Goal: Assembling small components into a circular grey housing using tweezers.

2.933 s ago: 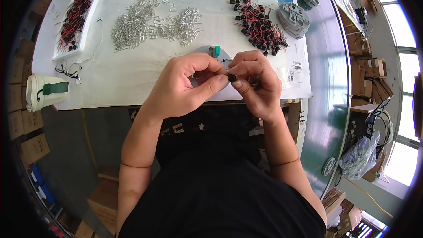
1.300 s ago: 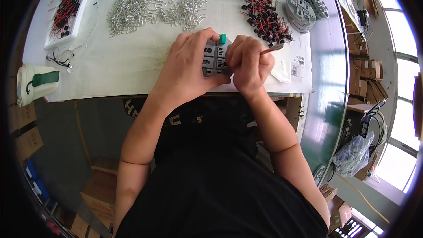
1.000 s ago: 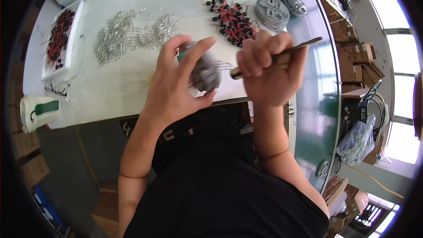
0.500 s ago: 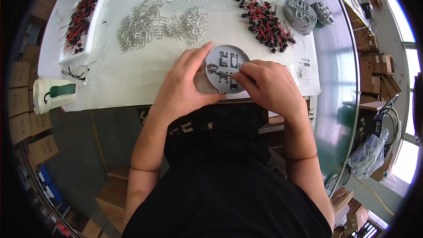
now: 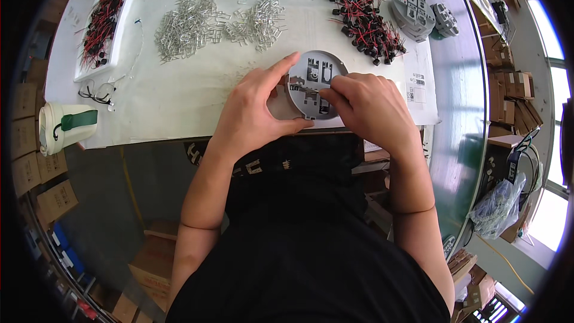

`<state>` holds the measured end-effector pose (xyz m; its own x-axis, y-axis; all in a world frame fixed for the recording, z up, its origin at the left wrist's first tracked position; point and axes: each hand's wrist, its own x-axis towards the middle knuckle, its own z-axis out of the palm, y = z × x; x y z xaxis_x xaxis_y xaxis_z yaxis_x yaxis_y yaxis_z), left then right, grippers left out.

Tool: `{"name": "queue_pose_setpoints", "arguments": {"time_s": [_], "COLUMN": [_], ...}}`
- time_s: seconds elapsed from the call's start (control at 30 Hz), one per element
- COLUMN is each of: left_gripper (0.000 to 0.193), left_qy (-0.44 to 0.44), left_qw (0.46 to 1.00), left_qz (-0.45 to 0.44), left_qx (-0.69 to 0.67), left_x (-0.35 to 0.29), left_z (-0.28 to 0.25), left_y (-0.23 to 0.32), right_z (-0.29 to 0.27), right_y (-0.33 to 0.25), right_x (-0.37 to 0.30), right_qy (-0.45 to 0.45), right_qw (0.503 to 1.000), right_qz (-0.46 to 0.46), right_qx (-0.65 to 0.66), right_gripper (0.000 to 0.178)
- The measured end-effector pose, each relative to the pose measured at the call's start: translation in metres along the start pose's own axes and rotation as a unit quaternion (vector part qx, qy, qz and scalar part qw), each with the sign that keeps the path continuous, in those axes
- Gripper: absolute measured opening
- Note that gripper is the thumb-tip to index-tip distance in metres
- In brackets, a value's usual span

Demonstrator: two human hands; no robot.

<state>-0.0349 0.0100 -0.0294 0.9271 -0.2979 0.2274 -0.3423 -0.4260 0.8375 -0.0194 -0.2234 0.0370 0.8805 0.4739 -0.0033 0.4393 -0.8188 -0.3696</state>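
Observation:
Near the table's front edge, a round grey plastic housing (image 5: 306,72) is tilted toward me, its face holding rectangular slots and small fittings. My left hand (image 5: 254,107) grips its left side, with thumb at the lower rim and fingers at the upper left. My right hand (image 5: 373,104) is closed over the right part of the face, thumb and index finger pinched near the middle slots. Whatever those fingertips hold is too small and covered to make out.
Beyond my hands lie piles of U-shaped metal pieces (image 5: 190,27) and black parts with red wires (image 5: 365,18). More wired parts fill a white tray (image 5: 122,24). Glasses (image 5: 98,93) and a pale cup (image 5: 51,125) stand left; stacked grey housings (image 5: 412,15) sit right.
The view has shifted slightly, so the tabletop things appear higher. Both hands keep nearly the same hold on the grey housing, with the right fingertips still at its middle slots.

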Motion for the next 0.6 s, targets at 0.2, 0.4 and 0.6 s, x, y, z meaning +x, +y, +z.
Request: {"name": "queue_pose_setpoints", "arguments": {"time_s": [0.2,0.4,0.6], "left_gripper": [0.106,0.107,0.107], "left_qy": [0.002,0.008,0.007], "left_qw": [1.0,1.0,1.0], "left_qz": [0.003,0.011,0.012], "left_qx": [0.003,0.001,-0.007], "left_x": [-0.001,-0.001,-0.001], "left_z": [0.001,0.003,0.003], "left_y": [0.0,-0.001,-0.002], "right_z": [0.005,0.005,0.008], "right_y": [0.003,0.003,0.011], "right_x": [-0.001,0.0,0.004], "right_qy": [0.003,0.0,-0.004], "right_qw": [1.0,0.999,0.998], "right_qz": [0.009,0.012,-0.03], "right_qx": [0.017,0.033,0.054], "right_gripper": [0.031,0.032,0.032]}}
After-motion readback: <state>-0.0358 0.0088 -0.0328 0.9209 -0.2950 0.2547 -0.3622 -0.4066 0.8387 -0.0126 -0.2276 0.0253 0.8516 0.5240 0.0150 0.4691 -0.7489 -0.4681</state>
